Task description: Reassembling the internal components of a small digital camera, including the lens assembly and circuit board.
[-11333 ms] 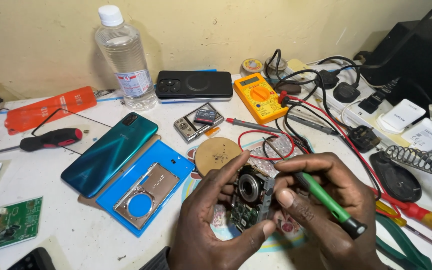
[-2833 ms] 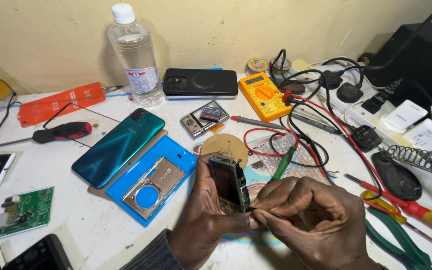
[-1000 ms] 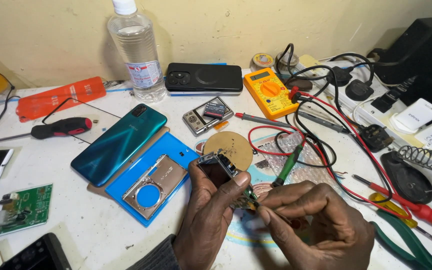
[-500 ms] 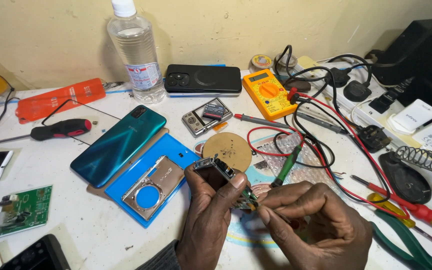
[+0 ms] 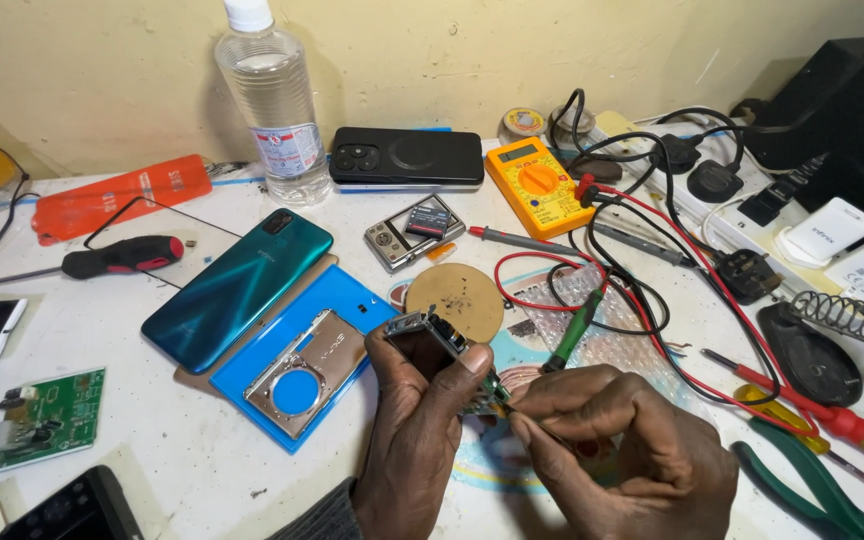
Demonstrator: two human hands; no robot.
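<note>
Left hand (image 5: 417,420) is clamping a small silver camera body (image 5: 430,345) upright; right hand (image 5: 617,440) is pinching its lower edge from three o'clock.

White worktable (image 5: 202,470) w/ scuffs, against yellowish wall (image 5: 432,50), even light.

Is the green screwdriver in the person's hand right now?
No, the green screwdriver lies on the table beyond the right hand, not gripped by it.

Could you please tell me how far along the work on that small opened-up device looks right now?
Done: silver front cover is off, lying on the blue case. In hand: left hand holds the opened device; right hand pinches at its edge. Left: cover and green screwdriver lie unused.
</note>
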